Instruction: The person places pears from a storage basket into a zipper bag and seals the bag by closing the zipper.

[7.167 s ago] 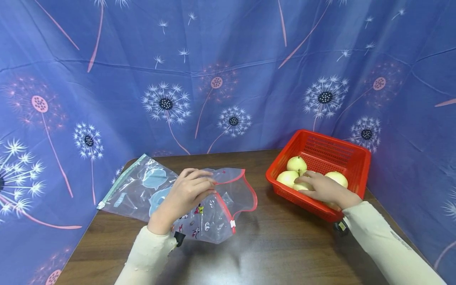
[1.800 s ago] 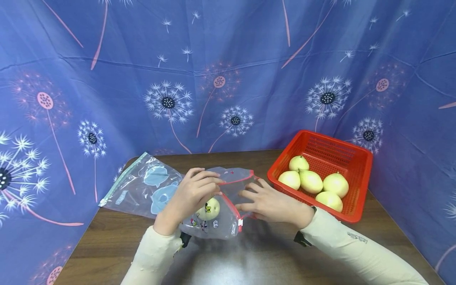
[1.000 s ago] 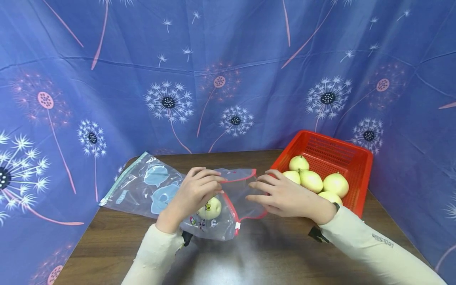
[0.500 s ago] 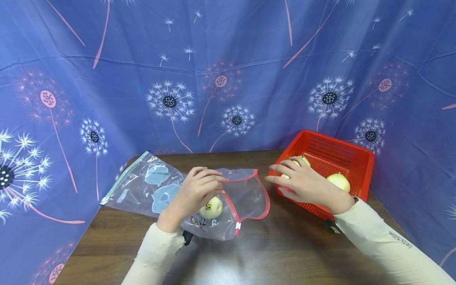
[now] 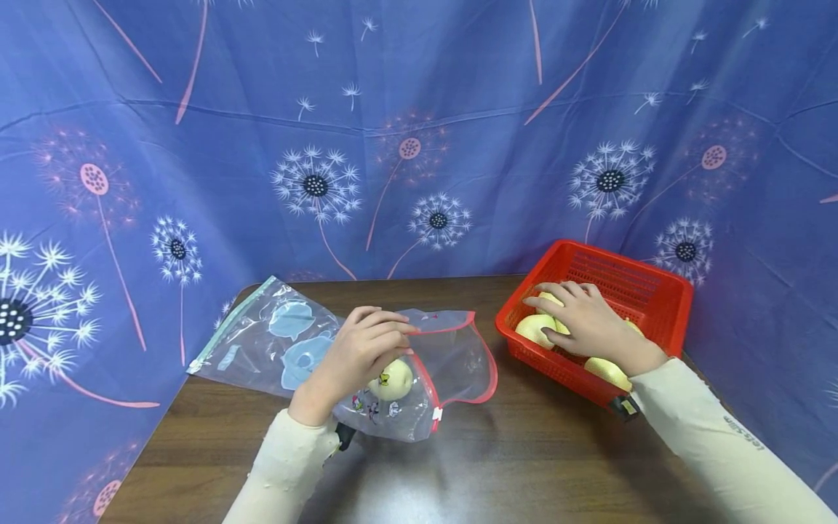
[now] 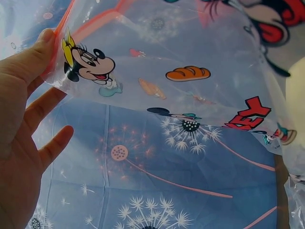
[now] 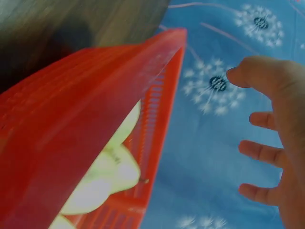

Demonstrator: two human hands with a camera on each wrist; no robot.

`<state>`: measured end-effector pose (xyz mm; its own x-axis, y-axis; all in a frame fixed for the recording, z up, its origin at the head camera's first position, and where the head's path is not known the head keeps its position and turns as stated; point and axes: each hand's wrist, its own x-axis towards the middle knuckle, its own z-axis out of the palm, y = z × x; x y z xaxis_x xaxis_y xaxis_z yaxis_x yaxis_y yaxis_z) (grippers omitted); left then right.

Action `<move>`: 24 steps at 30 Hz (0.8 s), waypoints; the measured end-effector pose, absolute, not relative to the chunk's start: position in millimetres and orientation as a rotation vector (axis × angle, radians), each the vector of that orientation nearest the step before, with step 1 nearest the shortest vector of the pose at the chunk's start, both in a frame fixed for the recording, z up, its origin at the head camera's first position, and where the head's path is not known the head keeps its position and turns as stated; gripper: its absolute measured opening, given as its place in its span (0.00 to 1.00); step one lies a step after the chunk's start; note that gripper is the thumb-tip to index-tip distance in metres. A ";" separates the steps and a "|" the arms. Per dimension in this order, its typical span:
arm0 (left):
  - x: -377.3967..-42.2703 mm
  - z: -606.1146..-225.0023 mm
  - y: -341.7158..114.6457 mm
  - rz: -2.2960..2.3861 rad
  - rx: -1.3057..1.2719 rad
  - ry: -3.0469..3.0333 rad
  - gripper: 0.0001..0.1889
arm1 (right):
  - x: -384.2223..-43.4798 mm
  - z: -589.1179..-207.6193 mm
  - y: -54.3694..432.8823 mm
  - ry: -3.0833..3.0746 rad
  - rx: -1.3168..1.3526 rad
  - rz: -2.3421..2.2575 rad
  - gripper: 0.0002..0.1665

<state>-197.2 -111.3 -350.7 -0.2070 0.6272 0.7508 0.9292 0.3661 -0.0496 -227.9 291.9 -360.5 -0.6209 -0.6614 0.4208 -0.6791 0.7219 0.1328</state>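
My left hand (image 5: 353,356) pinches the upper edge of a clear zip bag (image 5: 465,364) with red trim and cartoon prints. In the left wrist view, thumb and a finger grip that red edge (image 6: 59,43) while other fingers spread below. One pale yellow-green pear (image 5: 395,381) lies inside the bag, whose mouth gapes to the right. Over a red plastic basket (image 5: 556,370) hovers my right hand (image 5: 592,324), fingers spread and holding nothing. Several pears (image 5: 533,330) sit in the basket, partly hidden by this hand. The right wrist view shows its fingers apart above the rim.
A second clear zip bag (image 5: 252,349) with green trim and blue prints lies flat at the left, partly behind my left hand. Brown wooden table (image 5: 511,466) extends in front. A blue dandelion-print curtain (image 5: 497,189) rises behind and at both sides.
Since the earliest frame a pear has come to lie in the red-trimmed bag. My right hand has withdrawn from the bag's mouth and moved right, over the basket. The left hand keeps its hold.
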 end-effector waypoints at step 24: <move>-194.9 -351.0 -114.0 -0.548 -1.334 -1.914 0.06 | -240.9 -375.3 344.6 -2.992 0.755 -0.091 0.43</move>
<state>-194.9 -114.0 -351.0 -0.1975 0.6159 0.7626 0.9263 0.3718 -0.0603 -240.9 344.6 -375.3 -0.8789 -0.4755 0.0380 -0.4723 0.8786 0.0702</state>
